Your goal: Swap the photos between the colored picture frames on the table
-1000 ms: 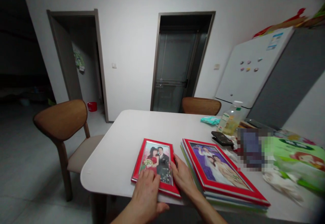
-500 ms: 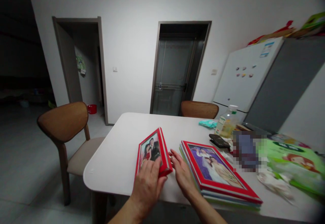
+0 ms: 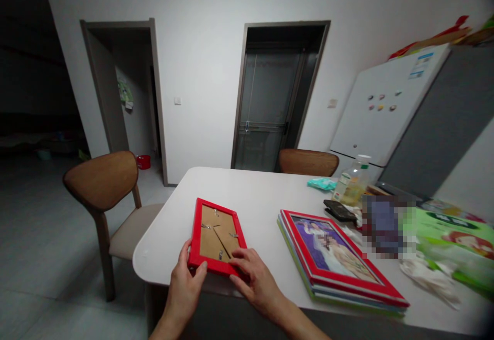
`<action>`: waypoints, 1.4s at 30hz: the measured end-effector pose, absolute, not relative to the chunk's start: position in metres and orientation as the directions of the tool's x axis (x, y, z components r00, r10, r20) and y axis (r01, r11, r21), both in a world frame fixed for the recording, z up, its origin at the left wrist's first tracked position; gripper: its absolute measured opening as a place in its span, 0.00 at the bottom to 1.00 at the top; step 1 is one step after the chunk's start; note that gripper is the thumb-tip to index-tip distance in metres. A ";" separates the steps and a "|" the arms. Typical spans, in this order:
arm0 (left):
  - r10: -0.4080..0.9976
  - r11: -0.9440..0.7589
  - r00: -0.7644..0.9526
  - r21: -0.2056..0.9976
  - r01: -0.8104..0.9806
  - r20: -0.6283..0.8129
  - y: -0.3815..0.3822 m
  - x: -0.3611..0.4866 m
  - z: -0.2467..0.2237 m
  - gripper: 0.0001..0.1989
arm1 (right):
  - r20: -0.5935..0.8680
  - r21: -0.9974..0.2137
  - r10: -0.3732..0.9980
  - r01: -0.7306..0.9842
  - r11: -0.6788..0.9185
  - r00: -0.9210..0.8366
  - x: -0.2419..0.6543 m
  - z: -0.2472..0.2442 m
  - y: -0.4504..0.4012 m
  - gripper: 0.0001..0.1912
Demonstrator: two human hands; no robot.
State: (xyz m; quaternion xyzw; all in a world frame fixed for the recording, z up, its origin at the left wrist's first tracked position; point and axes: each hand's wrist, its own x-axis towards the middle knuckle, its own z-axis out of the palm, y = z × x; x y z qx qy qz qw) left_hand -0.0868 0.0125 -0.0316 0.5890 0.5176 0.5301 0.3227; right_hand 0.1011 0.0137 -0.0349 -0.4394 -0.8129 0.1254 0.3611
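A small red picture frame (image 3: 221, 232) is face down near the table's front edge. Its brown backing board carries several metal clips and a dark slanted strip, perhaps the stand. My left hand (image 3: 184, 281) is closed on the frame's near left corner, with the thumb on top of the red border. At the near right corner, my right hand (image 3: 259, 282) grips the border with bent fingers over the edge of the backing. To the right lies a stack of larger picture frames (image 3: 339, 250), the top one red with a wedding photo facing up.
Along the right side are a black wallet-like item (image 3: 339, 210), a bottle of yellowish liquid (image 3: 352, 180), a turquoise packet (image 3: 322, 183), crumpled white tissue (image 3: 430, 278) and a green package (image 3: 455, 237). Wooden chairs stand at the left (image 3: 102, 180) and far side (image 3: 309, 162) of the white table (image 3: 162, 247).
The small frame has turned over, from its couple photo showing to its back showing, and lies lower. My left hand moved to its left corner; my right hand has taken hold of the right corner.
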 end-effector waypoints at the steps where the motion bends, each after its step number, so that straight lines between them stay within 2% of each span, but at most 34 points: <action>1: 0.952 -0.254 -0.083 0.915 0.313 0.293 0.013 -0.087 -0.038 0.26 | 0.473 -0.501 0.805 0.642 0.580 -0.358 0.105 -0.037 0.012 0.12; 5: 0.929 -0.306 -0.014 0.786 0.537 0.371 0.012 -0.085 -0.064 0.25 | 0.453 -0.450 0.812 0.693 0.564 -0.367 0.115 -0.042 0.003 0.11; 9: 0.857 -0.393 0.074 0.554 0.734 0.510 0.008 -0.083 -0.088 0.24 | 0.445 -0.435 0.814 0.704 0.561 -0.374 0.121 -0.045 -0.005 0.10; 12: 0.814 -0.442 0.154 0.424 0.790 0.560 0.005 -0.083 -0.098 0.24 | 0.432 -0.438 0.812 0.696 0.569 -0.392 0.126 -0.045 -0.009 0.10; 15: 0.802 -0.462 0.209 0.361 0.810 0.559 0.003 -0.084 -0.097 0.24 | 0.402 -0.463 0.822 0.685 0.563 -0.403 0.128 -0.039 -0.009 0.08; 20: 0.826 -0.504 0.311 0.368 0.782 0.470 0.007 -0.082 -0.075 0.25 | 0.322 -0.489 0.827 0.667 0.562 -0.461 0.121 -0.025 0.010 0.11; 25: 0.821 -0.563 0.426 0.417 0.713 0.381 0.011 -0.079 -0.057 0.14 | 0.215 -0.437 0.813 0.691 0.575 -0.541 0.112 -0.023 0.037 0.09; 28: 0.821 -0.568 0.442 0.437 0.697 0.361 0.010 -0.077 -0.056 0.14 | 0.221 -0.431 0.815 0.696 0.574 -0.535 0.105 -0.027 0.042 0.08; 33: 0.847 -0.529 0.426 0.432 0.731 0.317 0.011 -0.076 -0.053 0.18 | 0.282 -0.468 0.844 0.703 0.536 -0.456 0.104 -0.030 0.043 0.09; 35: 0.857 -0.514 0.424 0.432 0.741 0.292 0.010 -0.075 -0.049 0.18 | 0.303 -0.478 0.886 0.748 0.460 -0.351 0.113 -0.029 0.047 0.13; 38: 0.875 -0.483 0.411 0.442 0.756 0.254 0.009 -0.074 -0.044 0.19 | 0.300 -0.412 0.936 0.861 0.299 -0.182 0.131 -0.027 0.058 0.14; 42: 0.885 -0.466 0.401 0.464 0.754 0.237 0.008 -0.074 -0.040 0.22 | 0.245 -0.305 0.956 0.923 0.235 -0.163 0.142 -0.030 0.071 0.12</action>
